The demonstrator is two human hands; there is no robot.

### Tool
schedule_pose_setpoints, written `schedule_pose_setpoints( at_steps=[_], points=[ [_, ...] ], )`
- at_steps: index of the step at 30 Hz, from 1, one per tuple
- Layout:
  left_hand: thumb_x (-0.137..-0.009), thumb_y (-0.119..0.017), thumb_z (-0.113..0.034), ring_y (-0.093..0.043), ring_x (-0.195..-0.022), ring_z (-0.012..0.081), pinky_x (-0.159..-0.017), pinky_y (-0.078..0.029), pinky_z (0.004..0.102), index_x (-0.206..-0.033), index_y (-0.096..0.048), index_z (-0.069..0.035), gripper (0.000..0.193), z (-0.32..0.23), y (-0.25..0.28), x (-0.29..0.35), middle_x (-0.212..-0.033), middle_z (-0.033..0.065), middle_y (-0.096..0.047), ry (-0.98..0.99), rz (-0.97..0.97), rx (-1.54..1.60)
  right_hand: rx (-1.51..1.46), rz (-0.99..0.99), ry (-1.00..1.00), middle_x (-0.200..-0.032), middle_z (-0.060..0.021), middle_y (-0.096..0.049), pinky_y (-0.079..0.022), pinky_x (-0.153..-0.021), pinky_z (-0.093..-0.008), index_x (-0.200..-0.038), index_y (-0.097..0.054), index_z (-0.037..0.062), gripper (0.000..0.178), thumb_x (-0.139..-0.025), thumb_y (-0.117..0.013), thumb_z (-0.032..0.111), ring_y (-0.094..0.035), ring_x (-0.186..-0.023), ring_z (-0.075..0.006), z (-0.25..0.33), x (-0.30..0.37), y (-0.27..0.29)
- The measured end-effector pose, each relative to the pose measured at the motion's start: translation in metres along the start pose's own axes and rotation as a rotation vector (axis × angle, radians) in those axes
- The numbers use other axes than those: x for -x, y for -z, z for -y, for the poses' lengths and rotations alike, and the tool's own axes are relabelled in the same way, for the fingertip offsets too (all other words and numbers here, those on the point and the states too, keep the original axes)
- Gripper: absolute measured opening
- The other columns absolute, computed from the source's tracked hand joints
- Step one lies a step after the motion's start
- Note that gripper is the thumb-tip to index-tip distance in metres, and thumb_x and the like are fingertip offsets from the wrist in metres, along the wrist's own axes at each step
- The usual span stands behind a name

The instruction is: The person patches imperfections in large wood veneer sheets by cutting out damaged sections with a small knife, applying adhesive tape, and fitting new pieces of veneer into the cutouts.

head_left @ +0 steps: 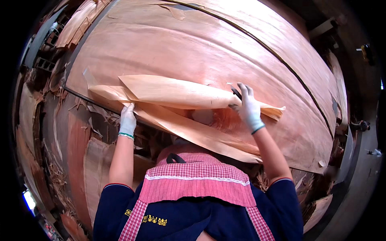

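Gloved left hand (pixel 128 120) fingers clamped on curled veneer strip (pixel 177 94), right hand (pixel 248 106) fingers gripping dark tool (pixel 236 93), over veneer sheets (pixel 193 44)

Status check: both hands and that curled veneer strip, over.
Left hand gripping the curled veneer strip at its left end. Right hand on its right end, dark tool in grip. Strip lies over the large veneer sheet. Scraps piled left.

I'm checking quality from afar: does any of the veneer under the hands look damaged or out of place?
Yes. The pale veneer strip is curled and folded over on the big reddish sheet, its end ragged beyond the right hand. The left hand presses its other end at the sheet's edge. Torn scraps lie beside that hand.
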State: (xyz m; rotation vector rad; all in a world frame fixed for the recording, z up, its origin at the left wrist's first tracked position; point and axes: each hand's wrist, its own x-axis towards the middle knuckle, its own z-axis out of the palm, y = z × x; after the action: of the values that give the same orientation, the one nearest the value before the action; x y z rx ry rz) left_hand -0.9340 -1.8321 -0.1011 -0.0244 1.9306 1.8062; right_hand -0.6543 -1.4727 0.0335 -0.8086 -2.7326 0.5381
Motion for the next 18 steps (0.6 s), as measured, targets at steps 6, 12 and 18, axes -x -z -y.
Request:
schedule_pose_setpoints(
  at_steps=[6, 12, 18],
  points=[
    [-0.091, -0.065, -0.03, -0.058, -0.096, 0.014, -0.076, -0.051, 0.0294, -0.11, -0.059, -0.005, 0.032, -0.023, -0.017, 0.014, -0.102, 0.0056, -0.061, 0.097, -0.067, 0.156, 0.126, 0.36, 0.196, -0.119, -0.0178, -0.057, -0.051, -0.081, -0.0445, -0.131, -0.046, 0.0099, 0.065, -0.074, -0.077, 0.022, -0.061, -0.098, -0.0399, -0.027, 0.004, -0.017],
    [-0.092, -0.059, -0.008, -0.058, -0.098, 0.0147, -0.088, -0.048, 0.0298, -0.116, -0.056, 0.0, 0.026, -0.043, -0.012, 0.013, -0.107, 0.0064, -0.062, -0.13, -0.169, 0.182, -0.013, 0.363, -0.079, -0.109, -0.0166, -0.063, -0.05, -0.085, -0.0407, -0.117, -0.057, 0.0072, 0.044, -0.082, -0.071, 0.03, -0.061, -0.1, -0.0351, -0.026, 0.003, -0.017],
    [-0.094, -0.052, -0.01, -0.057, -0.104, 0.0198, -0.094, -0.044, 0.0306, -0.13, -0.046, 0.006, 0.04, -0.075, -0.002, -0.004, -0.118, 0.0119, -0.059, -0.279, -0.114, -0.005, 0.108, 0.42, -0.101, -0.109, -0.0171, -0.06, -0.049, -0.08, -0.0456, -0.108, -0.053, 0.0085, 0.031, -0.08, -0.064, 0.012, -0.059, -0.097, -0.0399, -0.053, 0.0, -0.038]
  ],
)
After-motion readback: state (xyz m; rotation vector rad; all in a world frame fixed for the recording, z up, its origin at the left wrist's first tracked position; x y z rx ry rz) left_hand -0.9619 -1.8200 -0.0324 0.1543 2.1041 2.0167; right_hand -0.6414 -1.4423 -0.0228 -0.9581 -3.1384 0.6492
